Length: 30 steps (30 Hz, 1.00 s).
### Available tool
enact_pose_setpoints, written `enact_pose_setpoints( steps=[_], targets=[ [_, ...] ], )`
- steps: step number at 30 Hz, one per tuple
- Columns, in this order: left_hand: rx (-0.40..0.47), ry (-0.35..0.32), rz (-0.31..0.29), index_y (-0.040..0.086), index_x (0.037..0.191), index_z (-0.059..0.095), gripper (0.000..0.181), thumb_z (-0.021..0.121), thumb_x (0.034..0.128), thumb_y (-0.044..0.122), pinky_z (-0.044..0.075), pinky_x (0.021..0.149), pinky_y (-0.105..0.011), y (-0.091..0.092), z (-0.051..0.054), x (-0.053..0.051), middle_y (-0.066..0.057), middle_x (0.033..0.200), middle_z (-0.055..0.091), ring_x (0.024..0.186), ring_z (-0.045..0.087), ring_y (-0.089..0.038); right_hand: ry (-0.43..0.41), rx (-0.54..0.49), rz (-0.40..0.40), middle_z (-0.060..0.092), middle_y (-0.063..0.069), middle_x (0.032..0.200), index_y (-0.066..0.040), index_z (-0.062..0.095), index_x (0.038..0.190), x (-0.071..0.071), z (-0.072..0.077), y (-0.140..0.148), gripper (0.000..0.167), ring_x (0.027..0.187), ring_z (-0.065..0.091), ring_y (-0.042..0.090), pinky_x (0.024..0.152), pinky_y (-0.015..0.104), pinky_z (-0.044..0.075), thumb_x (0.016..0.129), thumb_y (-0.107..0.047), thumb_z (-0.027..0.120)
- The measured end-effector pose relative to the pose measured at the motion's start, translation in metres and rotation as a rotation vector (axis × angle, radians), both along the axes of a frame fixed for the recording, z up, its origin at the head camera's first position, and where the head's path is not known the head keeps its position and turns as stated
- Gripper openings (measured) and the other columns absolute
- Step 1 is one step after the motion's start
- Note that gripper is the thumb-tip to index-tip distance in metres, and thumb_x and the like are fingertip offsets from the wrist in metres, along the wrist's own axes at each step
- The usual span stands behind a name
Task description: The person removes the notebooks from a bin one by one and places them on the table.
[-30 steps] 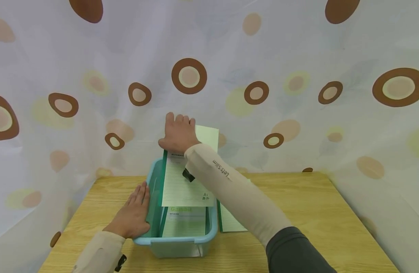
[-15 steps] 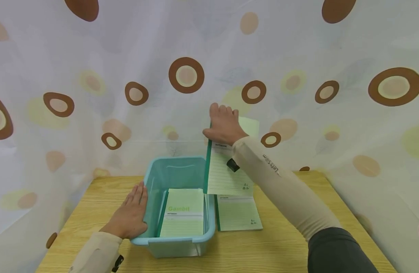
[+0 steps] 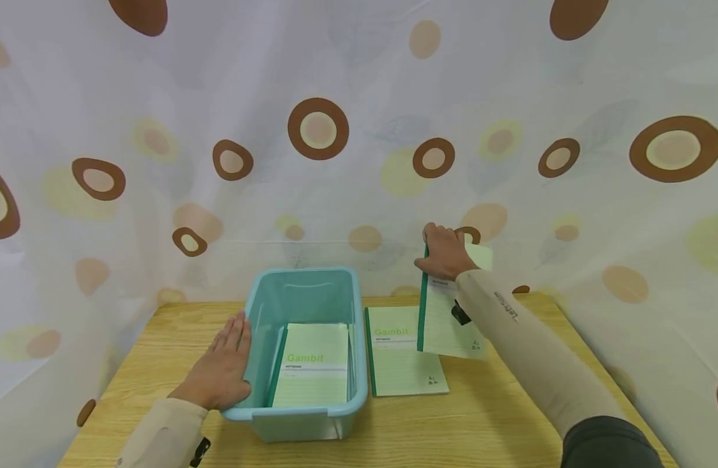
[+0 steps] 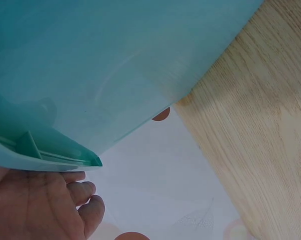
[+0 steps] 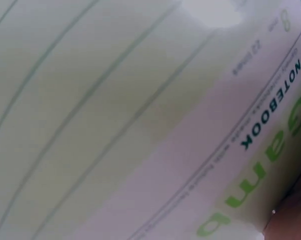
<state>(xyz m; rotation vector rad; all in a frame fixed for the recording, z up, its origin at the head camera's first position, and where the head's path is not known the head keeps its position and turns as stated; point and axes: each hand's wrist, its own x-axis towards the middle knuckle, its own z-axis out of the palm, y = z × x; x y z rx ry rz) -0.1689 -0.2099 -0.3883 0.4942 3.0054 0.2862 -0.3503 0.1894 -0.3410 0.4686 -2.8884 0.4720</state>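
Note:
My right hand [image 3: 446,253] grips the top edge of a pale green notebook [image 3: 443,318] with a dark green spine. It hangs nearly upright above the table, right of another notebook [image 3: 394,367] lying flat. The held notebook's "Gambit" cover [image 5: 115,100] fills the right wrist view, and part of my right hand [image 5: 293,215] shows in the corner. A light blue plastic bin [image 3: 303,286] stands left of the flat notebook, with a matching notebook [image 3: 314,374] inside. My left hand [image 3: 221,367] rests with extended fingers against the bin's left rim; its palm side touches the rim in the left wrist view.
The wooden table [image 3: 546,364] extends to both sides of the bin and in front of it. A white curtain [image 3: 359,195] with brown and yellow spots hangs behind the table's far edge.
My right hand has carried the notebook from over the bin to the right, past the flat notebook, and lowered it. My left hand stays at the bin's rim.

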Motion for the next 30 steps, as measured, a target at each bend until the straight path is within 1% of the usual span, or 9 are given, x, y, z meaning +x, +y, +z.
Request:
enact_pose_setpoints(
  steps=[4, 8, 14, 16, 21, 25, 30],
  targets=[
    [0.003, 0.002, -0.002, -0.02, 0.144, 0.015, 0.086, 0.05, 0.0696, 0.006, 0.015, 0.112, -0.06, 0.0, -0.001, 0.0, -0.036, 0.153, 0.007, 0.141, 0.009, -0.051, -0.037, 0.013, -0.01, 0.044, 0.011, 0.082, -0.005, 0.042, 0.093, -0.005, -0.028, 0.017, 0.032, 0.079, 0.039, 0.03, 0.077, 0.051, 0.025, 0.083, -0.024, 0.066],
    [0.007, 0.007, -0.001, -0.02, 0.144, 0.015, 0.086, 0.05, 0.0697, 0.005, 0.015, 0.112, -0.06, 0.0, -0.002, 0.0, -0.036, 0.153, 0.008, 0.14, 0.009, -0.052, -0.06, 0.04, -0.006, 0.045, 0.011, 0.084, -0.004, 0.043, 0.095, -0.009, -0.052, 0.031, 0.034, 0.081, 0.041, 0.031, 0.078, 0.052, 0.027, 0.082, -0.024, 0.068],
    [0.001, 0.01, 0.008, -0.02, 0.144, 0.015, 0.086, 0.049, 0.0696, 0.006, 0.015, 0.112, -0.06, 0.0, -0.002, 0.0, -0.036, 0.153, 0.009, 0.14, 0.009, -0.052, -0.092, 0.092, 0.016, 0.045, 0.01, 0.084, -0.005, 0.042, 0.096, -0.012, -0.082, 0.048, 0.034, 0.08, 0.039, 0.031, 0.076, 0.05, 0.028, 0.082, -0.024, 0.067],
    [0.002, 0.009, 0.01, -0.02, 0.144, 0.015, 0.085, 0.049, 0.0698, 0.006, 0.015, 0.112, -0.061, 0.0, -0.002, 0.0, -0.036, 0.153, 0.009, 0.141, 0.009, -0.051, -0.094, 0.109, 0.023, 0.045, 0.01, 0.084, -0.005, 0.042, 0.095, -0.012, -0.09, 0.051, 0.034, 0.079, 0.038, 0.03, 0.076, 0.05, 0.028, 0.082, -0.023, 0.068],
    [0.004, 0.009, 0.013, -0.019, 0.144, 0.015, 0.085, 0.049, 0.0701, 0.005, 0.015, 0.112, -0.061, 0.0, -0.002, 0.0, -0.035, 0.154, 0.008, 0.141, 0.009, -0.051, -0.098, 0.127, 0.04, 0.045, 0.01, 0.086, -0.006, 0.041, 0.095, -0.012, -0.104, 0.053, 0.034, 0.079, 0.037, 0.03, 0.075, 0.05, 0.028, 0.08, -0.022, 0.068],
    [0.014, 0.018, 0.002, -0.02, 0.144, 0.015, 0.084, 0.048, 0.0698, 0.004, 0.016, 0.112, -0.06, 0.001, -0.001, 0.001, -0.036, 0.153, 0.008, 0.141, 0.009, -0.051, -0.112, 0.134, 0.033, 0.044, 0.009, 0.085, -0.006, 0.041, 0.093, -0.014, -0.115, 0.054, 0.035, 0.08, 0.037, 0.03, 0.076, 0.05, 0.03, 0.08, -0.022, 0.07],
    [0.012, 0.026, 0.0, -0.02, 0.144, 0.015, 0.085, 0.048, 0.0696, 0.004, 0.016, 0.112, -0.06, 0.001, -0.001, 0.001, -0.035, 0.153, 0.009, 0.141, 0.01, -0.051, -0.128, 0.109, 0.038, 0.041, 0.009, 0.082, -0.007, 0.039, 0.09, -0.017, -0.13, 0.055, 0.035, 0.079, 0.036, 0.03, 0.075, 0.05, 0.028, 0.08, -0.02, 0.069]
  ],
)
